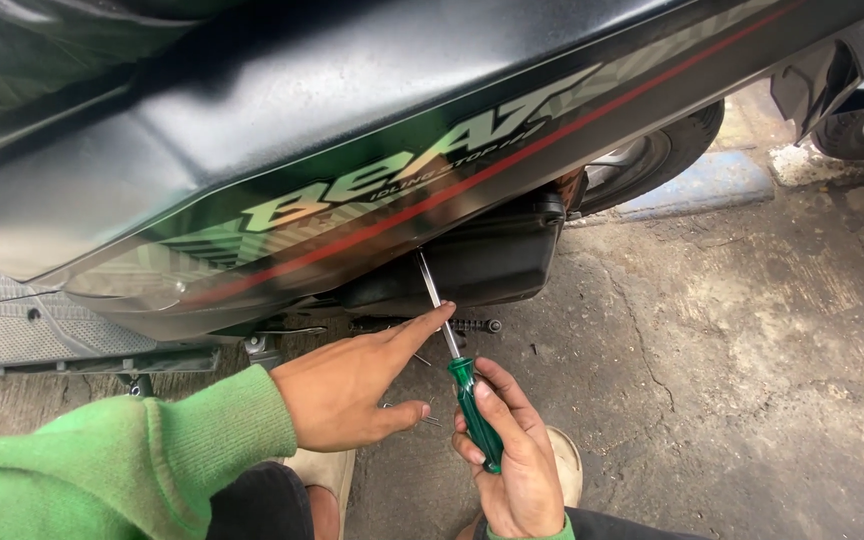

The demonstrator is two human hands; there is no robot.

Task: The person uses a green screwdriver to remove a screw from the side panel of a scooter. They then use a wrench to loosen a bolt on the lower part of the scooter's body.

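Cracked, stained grey concrete floor (752,350) fills the lower and right part of the head view, with a blue painted kerb block (697,185) lying near the black rubber rear tyre (677,145) of a scooter. A matt black scooter side panel with green and red striping (252,130) is seen across the upper frame, and a black plastic engine-side housing (482,260) hangs beneath it. A grey textured footboard (12,320) is visible at far left.

A green-handled screwdriver with a long bare steel shaft (462,385) is held below the housing. Its long axis runs on a diagonal, handle low and toward the person, tip up and away to the left, and the tip is lost in the shadowed gap under the panel edge; what it meets there cannot be told. That slant appears to be imposed by the low overhang of the bodywork.

The right hand (512,460) is clenched around the green handle, fingers wrapped and thumb laid along it, a hold suited to turning. The left hand (352,385), from a bright green knitted sleeve (122,460), grips nothing: its fingers are extended, and the forefinger tip rests against the shaft, judged to be steadying and guiding it. Pale shoes (327,470) are partly seen beneath the hands.
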